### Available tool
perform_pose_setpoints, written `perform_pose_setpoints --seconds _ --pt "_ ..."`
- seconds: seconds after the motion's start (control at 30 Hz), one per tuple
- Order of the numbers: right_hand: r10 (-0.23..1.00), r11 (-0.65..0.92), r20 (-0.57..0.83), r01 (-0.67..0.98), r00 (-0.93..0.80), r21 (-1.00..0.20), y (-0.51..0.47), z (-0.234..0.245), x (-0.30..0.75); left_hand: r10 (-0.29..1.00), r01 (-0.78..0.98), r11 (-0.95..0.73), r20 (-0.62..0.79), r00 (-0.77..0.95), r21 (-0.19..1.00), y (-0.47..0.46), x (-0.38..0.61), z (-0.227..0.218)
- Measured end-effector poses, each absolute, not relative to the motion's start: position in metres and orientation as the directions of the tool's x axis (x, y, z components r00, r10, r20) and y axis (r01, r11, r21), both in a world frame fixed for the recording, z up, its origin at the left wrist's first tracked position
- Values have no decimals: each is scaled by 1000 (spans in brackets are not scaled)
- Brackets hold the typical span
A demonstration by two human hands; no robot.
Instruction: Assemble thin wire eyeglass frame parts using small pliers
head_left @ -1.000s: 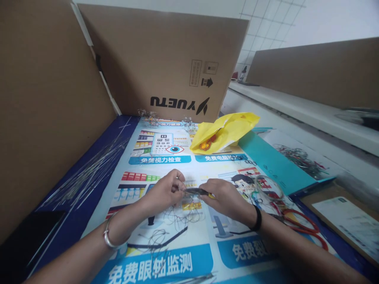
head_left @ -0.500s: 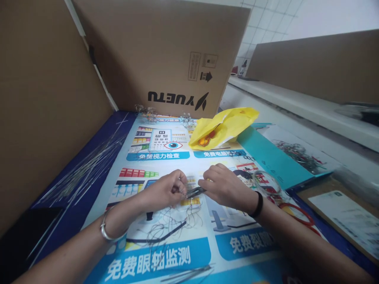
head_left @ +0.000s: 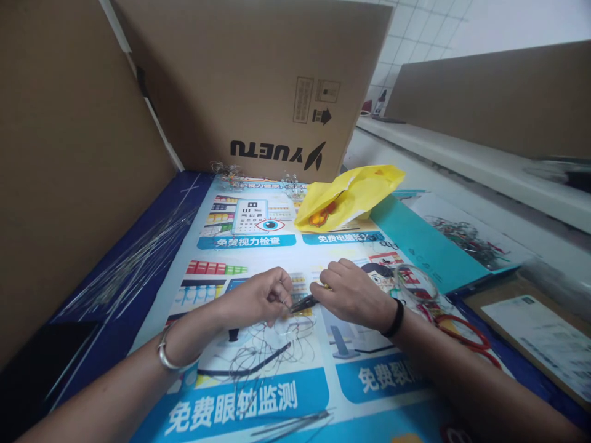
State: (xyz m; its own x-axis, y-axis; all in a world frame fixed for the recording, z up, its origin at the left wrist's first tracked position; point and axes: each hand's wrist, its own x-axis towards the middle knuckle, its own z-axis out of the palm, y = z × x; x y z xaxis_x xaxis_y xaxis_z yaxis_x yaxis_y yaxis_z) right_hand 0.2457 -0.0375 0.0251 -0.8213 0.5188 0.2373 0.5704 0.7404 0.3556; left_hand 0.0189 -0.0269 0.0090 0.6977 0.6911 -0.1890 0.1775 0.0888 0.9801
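Note:
My right hand (head_left: 348,294) is closed around the handles of dark-jawed pliers (head_left: 303,303), which point left. Fingers pinched together, my left hand (head_left: 265,296) holds a thin piece of wire (head_left: 285,303) at the tips of the pliers. Whether the jaws grip the wire is too small to tell. Below both hands a loose tangle of thin wires (head_left: 263,354) lies on the printed sheet (head_left: 314,363). Several straight wire lengths (head_left: 293,426) lie near the front edge.
A yellow bag (head_left: 348,194) with orange items lies beyond my hands. At the right are a teal folder (head_left: 410,246) with wire scraps (head_left: 466,240), and red rings (head_left: 464,332). Long straight wires (head_left: 133,264) lie at the left. Cardboard (head_left: 258,80) stands behind.
The pliers have turned slightly, their tips now a little lower at the left fingertips. Both hands stay in nearly the same place.

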Motion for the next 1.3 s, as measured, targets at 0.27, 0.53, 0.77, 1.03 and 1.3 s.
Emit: perform_pose_setpoints --seconds 0.27,0.53,0.77,1.03,1.3 --pt "537 691 295 612 -791 384 -42 21 245 750 179 88 -183 636 980 -25 20 7" --pt "555 660 328 644 -765 386 -42 16 246 811 172 114 -192 552 978 -25 23 10" --pt "602 657 309 677 -736 331 -38 19 248 820 142 121 -179 544 982 -26 23 10" --pt "750 551 337 819 -569 159 -43 37 246 893 189 42 -122 433 981 -24 23 5" --pt "773 513 271 816 -574 266 -54 34 233 956 250 -8 -66 285 968 -31 32 9"
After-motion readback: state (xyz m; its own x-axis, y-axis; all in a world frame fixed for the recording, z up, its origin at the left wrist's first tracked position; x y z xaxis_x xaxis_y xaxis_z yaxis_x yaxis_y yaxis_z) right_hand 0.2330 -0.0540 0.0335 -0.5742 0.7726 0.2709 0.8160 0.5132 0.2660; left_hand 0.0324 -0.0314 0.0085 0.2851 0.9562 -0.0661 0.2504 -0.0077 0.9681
